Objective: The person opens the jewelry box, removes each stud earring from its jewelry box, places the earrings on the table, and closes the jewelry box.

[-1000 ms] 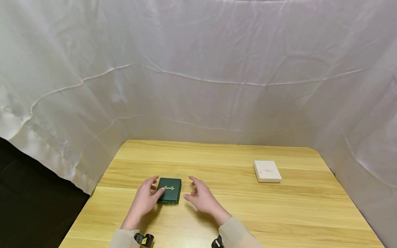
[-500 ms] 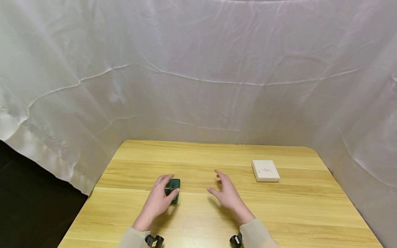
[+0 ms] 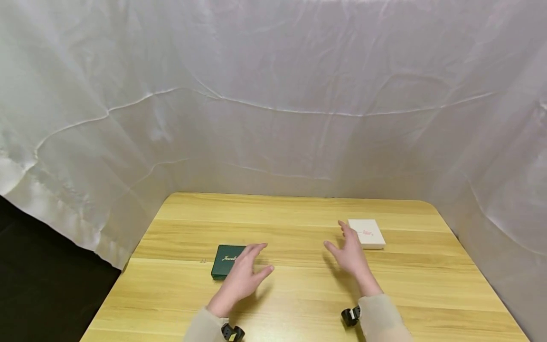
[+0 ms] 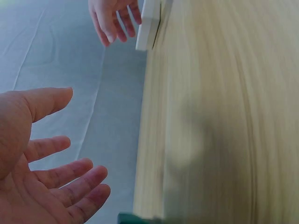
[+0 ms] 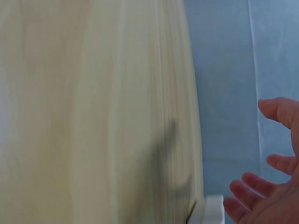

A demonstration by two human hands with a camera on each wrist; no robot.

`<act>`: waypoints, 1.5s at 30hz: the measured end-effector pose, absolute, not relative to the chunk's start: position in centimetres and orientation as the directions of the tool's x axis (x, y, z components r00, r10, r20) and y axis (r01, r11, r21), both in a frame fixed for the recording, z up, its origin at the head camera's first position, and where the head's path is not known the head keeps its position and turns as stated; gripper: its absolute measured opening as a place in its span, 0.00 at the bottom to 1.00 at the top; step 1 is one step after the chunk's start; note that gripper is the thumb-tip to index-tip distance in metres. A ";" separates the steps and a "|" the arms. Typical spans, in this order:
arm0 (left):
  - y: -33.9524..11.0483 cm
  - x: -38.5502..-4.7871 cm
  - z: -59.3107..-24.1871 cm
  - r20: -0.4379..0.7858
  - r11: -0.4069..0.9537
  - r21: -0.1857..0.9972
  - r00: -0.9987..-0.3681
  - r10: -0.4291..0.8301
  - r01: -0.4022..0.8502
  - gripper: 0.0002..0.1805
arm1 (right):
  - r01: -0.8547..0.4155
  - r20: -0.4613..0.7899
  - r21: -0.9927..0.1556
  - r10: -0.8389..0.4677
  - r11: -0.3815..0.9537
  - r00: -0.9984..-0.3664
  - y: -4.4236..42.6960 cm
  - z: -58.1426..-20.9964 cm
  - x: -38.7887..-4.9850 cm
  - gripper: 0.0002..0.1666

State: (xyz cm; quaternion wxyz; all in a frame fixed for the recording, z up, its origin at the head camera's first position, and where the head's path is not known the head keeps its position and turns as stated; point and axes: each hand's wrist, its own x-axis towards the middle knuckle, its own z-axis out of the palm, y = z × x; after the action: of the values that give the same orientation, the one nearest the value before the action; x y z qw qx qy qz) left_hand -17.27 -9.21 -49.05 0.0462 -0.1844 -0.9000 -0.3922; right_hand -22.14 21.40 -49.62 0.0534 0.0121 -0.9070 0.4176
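A dark green box (image 3: 224, 261) with gold "Jewelry" lettering lies on the table at left. My left hand (image 3: 242, 280) hovers over its right side, hiding part of it, with fingers spread and nothing held. In the left wrist view only a green edge (image 4: 133, 218) of that box shows at the bottom. A white box (image 3: 368, 232) with a pink print sits at the right. My right hand (image 3: 352, 254) is beside its left edge, fingers extended and holding nothing; whether it touches the box I cannot tell. Left of the green box lies a tiny thin item (image 3: 202, 261), too small to identify.
The wooden table (image 3: 290, 223) has rounded far corners. Pale cloth (image 3: 273, 118) hangs behind it and along both sides. A black area (image 3: 47, 270) lies beyond the left edge. Each wrist wears a small black camera (image 3: 232, 333).
Both hands have moved rightward, the right one up to the white box. The left hand has passed across the green box, uncovering its left part and the tiny item. Both boxes stay put.
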 end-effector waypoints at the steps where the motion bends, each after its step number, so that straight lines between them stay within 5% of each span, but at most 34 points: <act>1: -8.9 -17.3 -49.1 0.225 0.618 0.692 -0.925 0.306 0.373 0.34 | -0.056 0.109 -0.750 0.039 0.659 -0.993 21.9 -49.5 -22.2 0.48; 13: -5.9 -17.7 -49.5 0.149 0.597 0.715 -0.914 0.378 0.364 0.34 | 0.176 0.088 -0.654 0.305 0.736 -0.948 26.7 -50.9 -23.4 0.54; 23: -3.8 -18.3 -50.1 0.133 0.582 0.715 -0.892 0.432 0.388 0.34 | 0.287 -0.029 -0.671 0.363 0.684 -0.931 28.0 -51.7 -23.1 0.57; 45: 0.9 -21.7 -51.9 0.090 0.530 0.754 -0.859 0.503 0.389 0.34 | 0.117 -0.011 -0.657 0.145 0.745 -0.989 28.4 -51.4 -22.5 0.56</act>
State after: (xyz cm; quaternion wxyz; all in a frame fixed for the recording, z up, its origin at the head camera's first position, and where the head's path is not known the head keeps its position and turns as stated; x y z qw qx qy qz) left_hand -21.71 0.92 -51.92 -0.0695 -0.2559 -0.8717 -0.4120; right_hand -22.50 28.38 -51.40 0.0202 -0.0701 -0.9339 0.3500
